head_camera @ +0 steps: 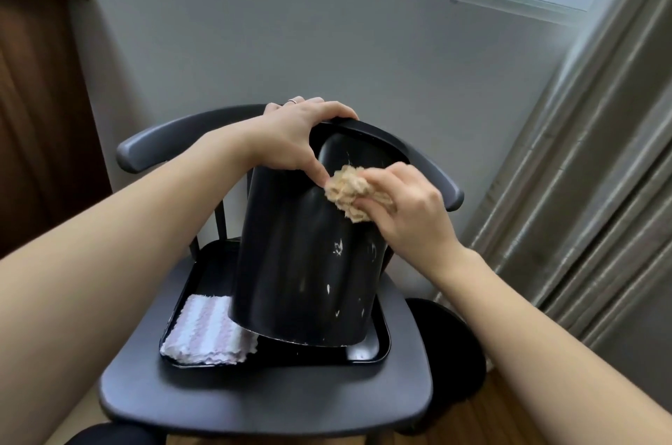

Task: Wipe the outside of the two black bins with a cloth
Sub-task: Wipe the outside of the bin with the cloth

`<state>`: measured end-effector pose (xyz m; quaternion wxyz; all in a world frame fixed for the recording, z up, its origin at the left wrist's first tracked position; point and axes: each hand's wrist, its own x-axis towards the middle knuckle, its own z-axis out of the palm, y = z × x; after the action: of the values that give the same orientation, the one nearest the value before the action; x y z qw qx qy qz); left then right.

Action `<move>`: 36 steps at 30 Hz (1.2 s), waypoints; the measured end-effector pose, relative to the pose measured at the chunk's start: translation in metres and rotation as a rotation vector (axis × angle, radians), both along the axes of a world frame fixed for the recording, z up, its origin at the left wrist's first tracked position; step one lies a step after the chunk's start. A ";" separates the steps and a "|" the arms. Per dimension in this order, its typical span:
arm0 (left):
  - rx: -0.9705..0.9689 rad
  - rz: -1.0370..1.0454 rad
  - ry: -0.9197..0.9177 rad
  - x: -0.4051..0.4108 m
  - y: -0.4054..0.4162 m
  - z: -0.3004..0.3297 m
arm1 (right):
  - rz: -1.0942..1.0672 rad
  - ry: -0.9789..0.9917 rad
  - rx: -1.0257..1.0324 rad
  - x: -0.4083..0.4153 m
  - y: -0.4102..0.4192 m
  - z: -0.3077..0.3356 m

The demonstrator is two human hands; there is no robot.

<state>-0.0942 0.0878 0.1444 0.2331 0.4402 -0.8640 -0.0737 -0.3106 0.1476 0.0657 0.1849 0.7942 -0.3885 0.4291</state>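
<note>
A tall black bin [309, 262] with white scuff marks stands tilted on a black tray [367, 353] on a dark chair seat. My left hand [302, 131] grips the bin's top rim, thumb down on its side. My right hand [403, 204] holds a crumpled beige cloth [345, 190] pressed against the bin's upper side, just right of my left thumb. A second black bin [447, 346] shows partly on the floor, to the right behind the chair seat.
A folded pink-and-white striped cloth [207, 332] lies in the tray's front left corner. The chair [254, 393] has a curved backrest [174, 139] behind the bin. A grey wall and window lie beyond, a curtain [582, 190] hangs at right, a wooden door at left.
</note>
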 end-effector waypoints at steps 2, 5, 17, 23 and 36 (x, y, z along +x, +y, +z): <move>-0.003 -0.009 0.002 0.000 0.000 0.000 | -0.031 -0.074 0.027 0.003 -0.008 0.014; -0.004 -0.018 0.002 -0.001 -0.001 -0.001 | -0.013 -0.120 0.064 0.006 -0.007 0.011; -0.013 -0.028 -0.024 -0.003 -0.001 0.000 | -0.074 -0.038 0.057 0.005 -0.012 0.028; -0.019 -0.044 -0.018 -0.005 -0.002 -0.001 | 0.013 0.003 0.072 0.004 0.006 0.008; -0.011 -0.036 0.000 0.000 -0.002 -0.003 | -0.004 -0.049 0.065 0.004 0.012 -0.008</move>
<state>-0.0946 0.0859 0.1417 0.2341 0.4235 -0.8721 -0.0731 -0.3067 0.1594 0.0575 0.1502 0.7883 -0.4084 0.4350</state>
